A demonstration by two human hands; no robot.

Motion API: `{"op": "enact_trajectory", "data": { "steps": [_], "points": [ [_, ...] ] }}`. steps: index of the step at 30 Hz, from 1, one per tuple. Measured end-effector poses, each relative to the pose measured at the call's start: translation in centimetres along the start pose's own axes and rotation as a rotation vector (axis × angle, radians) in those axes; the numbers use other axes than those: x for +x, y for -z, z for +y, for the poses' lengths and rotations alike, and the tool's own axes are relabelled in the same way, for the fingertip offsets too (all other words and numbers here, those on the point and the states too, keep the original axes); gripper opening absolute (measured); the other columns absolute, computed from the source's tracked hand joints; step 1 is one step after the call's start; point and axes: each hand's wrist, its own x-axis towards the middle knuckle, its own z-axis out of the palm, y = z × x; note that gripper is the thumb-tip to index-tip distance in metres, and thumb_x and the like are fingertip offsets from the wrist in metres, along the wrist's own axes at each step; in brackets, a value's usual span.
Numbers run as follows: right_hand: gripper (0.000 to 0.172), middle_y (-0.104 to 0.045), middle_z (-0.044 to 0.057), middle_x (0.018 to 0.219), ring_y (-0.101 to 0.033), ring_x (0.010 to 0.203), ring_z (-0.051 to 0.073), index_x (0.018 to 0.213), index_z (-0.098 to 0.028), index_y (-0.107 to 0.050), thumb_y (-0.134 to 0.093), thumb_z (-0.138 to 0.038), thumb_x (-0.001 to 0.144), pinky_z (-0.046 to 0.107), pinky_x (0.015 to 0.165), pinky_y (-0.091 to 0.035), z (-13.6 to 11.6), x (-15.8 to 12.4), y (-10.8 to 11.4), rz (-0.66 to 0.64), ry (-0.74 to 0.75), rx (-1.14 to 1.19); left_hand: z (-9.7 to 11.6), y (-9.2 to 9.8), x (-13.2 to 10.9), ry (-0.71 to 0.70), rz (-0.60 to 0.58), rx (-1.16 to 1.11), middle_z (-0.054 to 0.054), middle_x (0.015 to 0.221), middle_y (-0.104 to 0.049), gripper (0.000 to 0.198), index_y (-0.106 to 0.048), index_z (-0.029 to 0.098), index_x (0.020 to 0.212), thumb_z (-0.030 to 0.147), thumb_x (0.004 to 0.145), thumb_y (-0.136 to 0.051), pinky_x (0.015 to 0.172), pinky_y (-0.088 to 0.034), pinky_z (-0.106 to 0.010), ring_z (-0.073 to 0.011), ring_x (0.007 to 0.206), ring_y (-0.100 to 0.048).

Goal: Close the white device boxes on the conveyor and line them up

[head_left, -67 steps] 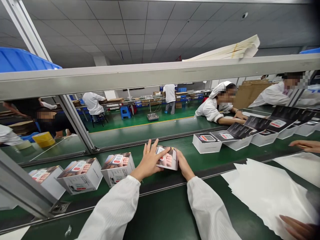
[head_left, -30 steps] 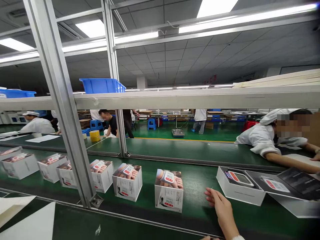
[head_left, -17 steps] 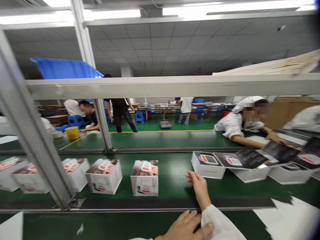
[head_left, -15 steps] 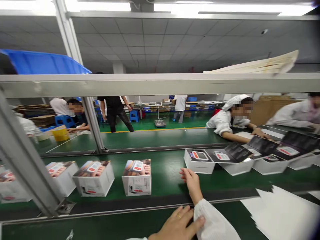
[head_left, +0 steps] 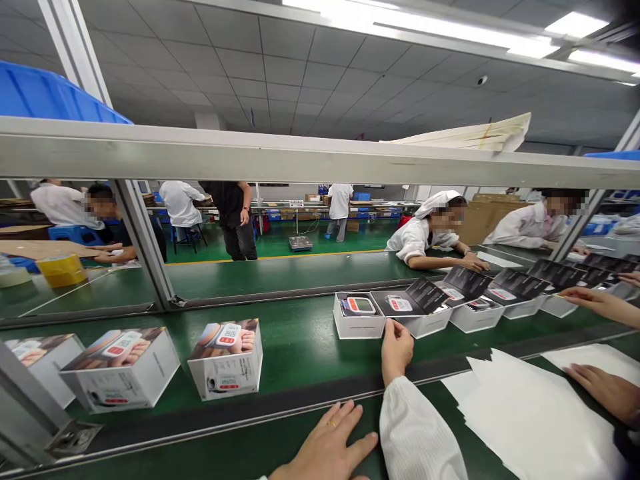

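My right hand (head_left: 397, 348) reaches over the green conveyor belt (head_left: 300, 343), its fingertips at the front corner of an open white box (head_left: 358, 316) that holds a small device with a red-marked screen. The fingers are bent close together and hold nothing I can see. My left hand (head_left: 327, 449) lies flat on the near green table, fingers spread, a ring on one finger. A closed printed box (head_left: 227, 358) stands on the belt left of my hands, and another closed box (head_left: 121, 375) further left.
More open boxes (head_left: 470, 308) with dark leaflets run along the belt to the right. A stack of white sheets (head_left: 530, 420) lies at the right, with another person's hands (head_left: 607, 390) by it. A metal frame post (head_left: 143, 243) stands left. People in white coats work across the belt.
The closed boxes have travelled left on the belt and the open boxes have come closer. My right hand has reached the nearest open box. My left hand has come off my right sleeve and lies flat.
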Motion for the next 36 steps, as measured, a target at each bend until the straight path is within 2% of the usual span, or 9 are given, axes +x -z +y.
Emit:
{"op": "enact_trajectory", "data": {
  "steps": [5, 12, 16, 19, 22, 26, 31, 34, 36],
  "points": [
    [0.061, -0.071, 0.016, 0.1, -0.064, 0.089, 0.029, 0.097, -0.015, -0.069, -0.05, -0.069, 0.076, 0.035, 0.079, -0.046, 0.7, 1.1, -0.8, -0.156, -0.022, 0.097, 0.6, 0.8, -0.1, 0.018, -0.025, -0.029, -0.012, 0.157, -0.028, 0.057, -0.035, 0.031, 0.15, 0.055, 0.099, -0.045, 0.114, -0.031, -0.051, -0.0334, 0.144, -0.024],
    [0.064, -0.071, 0.008, 0.083, -0.06, 0.081, 0.024, 0.09, -0.014, -0.07, -0.047, -0.072, 0.079, 0.03, 0.073, -0.044, 0.1, -0.1, -1.8, -0.29, 0.118, 0.201, 0.5, 0.9, -0.2, 0.01, -0.008, -0.017, -0.013, 0.155, -0.032, 0.057, -0.039, 0.031, 0.148, 0.056, 0.098, -0.049, 0.112, -0.034, -0.051, -0.0353, 0.142, -0.031],
    [0.066, -0.069, 0.013, 0.109, -0.059, 0.103, 0.028, 0.114, -0.014, -0.069, -0.043, -0.066, 0.084, 0.035, 0.091, -0.043, -0.2, -1.3, -2.0, -0.326, 0.216, 0.164, 1.1, 2.0, -0.4, 0.049, -0.03, -0.098, -0.012, 0.153, -0.038, 0.053, -0.045, 0.031, 0.144, 0.053, 0.096, -0.053, 0.113, -0.034, -0.051, -0.0335, 0.142, -0.032],
    [0.063, -0.061, 0.012, 0.13, -0.052, 0.121, 0.028, 0.13, -0.019, -0.061, -0.043, -0.061, 0.086, 0.039, 0.105, -0.037, -0.1, -1.6, -2.3, -0.451, 0.29, 0.199, 1.1, 3.3, 0.2, 0.147, 0.072, -0.098, -0.01, 0.157, -0.031, 0.05, -0.047, 0.03, 0.141, 0.035, 0.093, -0.06, 0.112, -0.036, -0.051, -0.0323, 0.144, -0.029],
    [0.056, -0.055, 0.008, 0.137, -0.045, 0.131, 0.026, 0.128, -0.025, -0.063, -0.042, -0.058, 0.089, 0.041, 0.112, -0.03, 0.0, -1.6, -2.6, -0.559, 0.354, 0.158, -0.7, 4.9, 1.9, 0.261, 0.314, 0.016, -0.01, 0.16, -0.022, 0.053, -0.045, 0.027, 0.141, 0.019, 0.09, -0.054, 0.114, -0.032, -0.054, -0.0318, 0.147, -0.02],
    [0.049, -0.052, 0.006, 0.14, -0.043, 0.134, 0.027, 0.122, -0.03, -0.067, -0.043, -0.058, 0.089, 0.044, 0.112, -0.032, -0.3, -2.2, -2.8, -0.582, 0.394, 0.047, -5.8, 6.4, 4.8, 0.485, 0.528, 0.097, -0.015, 0.16, -0.019, 0.063, -0.035, 0.019, 0.147, 0.013, 0.087, -0.051, 0.115, -0.025, -0.057, -0.0335, 0.148, -0.011],
    [0.053, -0.059, 0.007, 0.134, -0.056, 0.12, 0.026, 0.131, -0.026, -0.058, -0.044, -0.057, 0.09, 0.041, 0.104, -0.041, -1.3, -3.6, -2.8, -0.711, 0.337, 0.151, -10.4, 5.5, 5.7, 0.652, 0.525, -0.17, -0.019, 0.15, -0.038, 0.076, -0.011, 0.015, 0.155, 0.013, 0.087, -0.046, 0.11, -0.037, -0.05, -0.0298, 0.138, -0.04],
    [0.057, -0.06, 0.007, 0.133, -0.057, 0.119, 0.027, 0.135, -0.026, -0.053, -0.045, -0.06, 0.089, 0.041, 0.103, -0.042, -1.5, -3.6, -2.9, -0.716, 0.24, 0.195, -9.9, 5.7, 4.3, 0.573, 0.518, -0.253, -0.014, 0.15, -0.037, 0.073, -0.013, 0.021, 0.155, 0.014, 0.089, -0.045, 0.11, -0.038, -0.045, -0.026, 0.136, -0.04],
    [0.062, -0.057, 0.007, 0.137, -0.054, 0.123, 0.026, 0.138, -0.025, -0.05, -0.042, -0.063, 0.089, 0.039, 0.104, -0.042, -1.3, -3.4, -3.1, -0.663, 0.175, 0.27, -8.5, 6.9, 3.6, 0.487, 0.442, -0.143, -0.011, 0.151, -0.035, 0.073, -0.019, 0.026, 0.155, 0.015, 0.089, -0.05, 0.111, -0.034, -0.049, -0.0288, 0.138, -0.035]
  ]
}}
